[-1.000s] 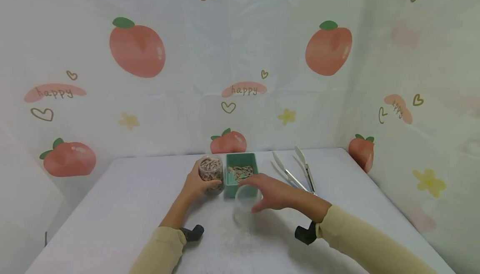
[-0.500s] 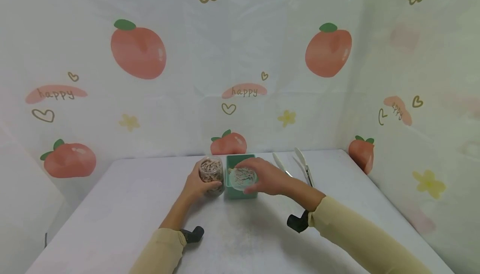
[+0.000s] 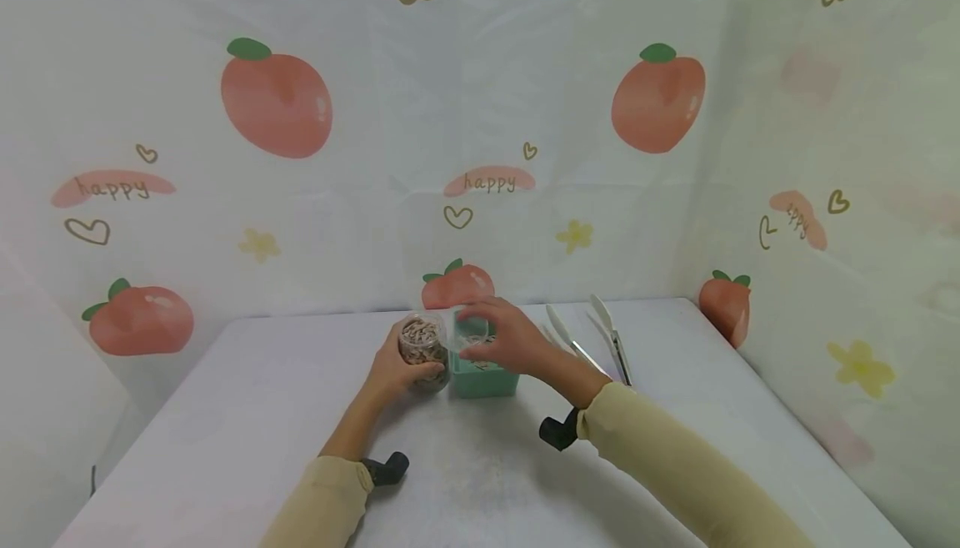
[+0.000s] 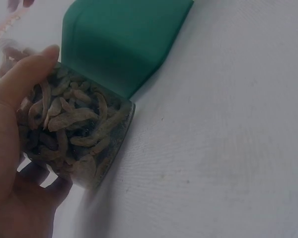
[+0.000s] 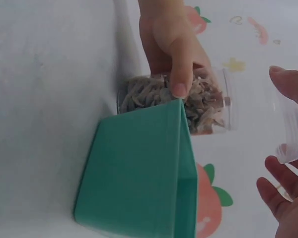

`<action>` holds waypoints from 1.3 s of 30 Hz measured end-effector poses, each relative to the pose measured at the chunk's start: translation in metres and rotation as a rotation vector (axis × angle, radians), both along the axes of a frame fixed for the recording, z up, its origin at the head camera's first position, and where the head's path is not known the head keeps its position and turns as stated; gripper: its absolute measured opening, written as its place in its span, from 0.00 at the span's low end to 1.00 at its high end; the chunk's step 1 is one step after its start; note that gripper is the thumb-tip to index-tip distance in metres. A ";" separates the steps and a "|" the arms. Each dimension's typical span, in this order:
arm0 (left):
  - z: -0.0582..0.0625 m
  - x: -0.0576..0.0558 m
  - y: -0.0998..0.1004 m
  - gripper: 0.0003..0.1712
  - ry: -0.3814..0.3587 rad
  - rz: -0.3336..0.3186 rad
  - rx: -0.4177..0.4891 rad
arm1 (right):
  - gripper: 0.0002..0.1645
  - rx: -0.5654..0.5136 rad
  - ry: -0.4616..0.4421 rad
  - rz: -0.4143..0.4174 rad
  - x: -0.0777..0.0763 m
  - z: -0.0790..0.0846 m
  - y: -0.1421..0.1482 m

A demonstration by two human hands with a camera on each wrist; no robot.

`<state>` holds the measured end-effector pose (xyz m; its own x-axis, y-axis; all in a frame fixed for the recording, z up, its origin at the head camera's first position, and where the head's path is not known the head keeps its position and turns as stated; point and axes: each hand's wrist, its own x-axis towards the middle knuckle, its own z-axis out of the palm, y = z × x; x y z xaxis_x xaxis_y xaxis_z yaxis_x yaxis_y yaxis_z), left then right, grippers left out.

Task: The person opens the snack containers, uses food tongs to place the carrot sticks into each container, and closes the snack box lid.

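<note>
My left hand (image 3: 390,366) grips a clear jar (image 3: 422,348) full of brownish-grey dried strips, which stands upright on the table. In the left wrist view the thumb and fingers wrap round the jar (image 4: 74,124). Right beside it is a green rectangular bin (image 3: 483,381) with more strips inside. Over the bin, my right hand (image 3: 510,338) pinches a clear lid (image 3: 467,331) by its edge, close to the jar's mouth. The right wrist view shows the lid (image 5: 293,131) between thumb and fingers, apart from the open jar (image 5: 201,106).
Metal tongs (image 3: 611,348) with pale tips lie on the table to the right of the bin, partly behind the right forearm. A white cloth (image 3: 225,448) covers the table. A fruit-printed curtain (image 3: 360,114) hangs along the back and sides.
My right hand has carried the lid up, away from me and leftward, from in front of the bin to above it near the jar. The left hand and jar have stayed put.
</note>
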<state>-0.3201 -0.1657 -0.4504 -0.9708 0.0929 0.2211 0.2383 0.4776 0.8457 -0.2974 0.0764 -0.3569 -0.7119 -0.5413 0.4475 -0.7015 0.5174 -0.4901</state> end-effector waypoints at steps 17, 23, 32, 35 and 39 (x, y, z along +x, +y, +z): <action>0.000 -0.002 0.000 0.59 -0.012 -0.023 0.019 | 0.26 -0.004 -0.054 -0.050 -0.024 -0.014 -0.035; -0.001 -0.002 -0.002 0.58 -0.024 -0.060 0.063 | 0.26 0.035 -0.098 -0.080 -0.023 -0.010 -0.047; 0.000 0.000 -0.015 0.54 -0.043 -0.066 0.052 | 0.21 0.045 -0.167 -0.049 -0.029 -0.008 -0.065; 0.001 -0.001 -0.014 0.55 -0.061 -0.089 0.056 | 0.22 0.070 -0.162 -0.049 -0.030 -0.008 -0.067; 0.003 0.000 -0.012 0.55 -0.085 -0.117 0.070 | 0.23 0.118 -0.135 -0.051 -0.031 -0.008 -0.067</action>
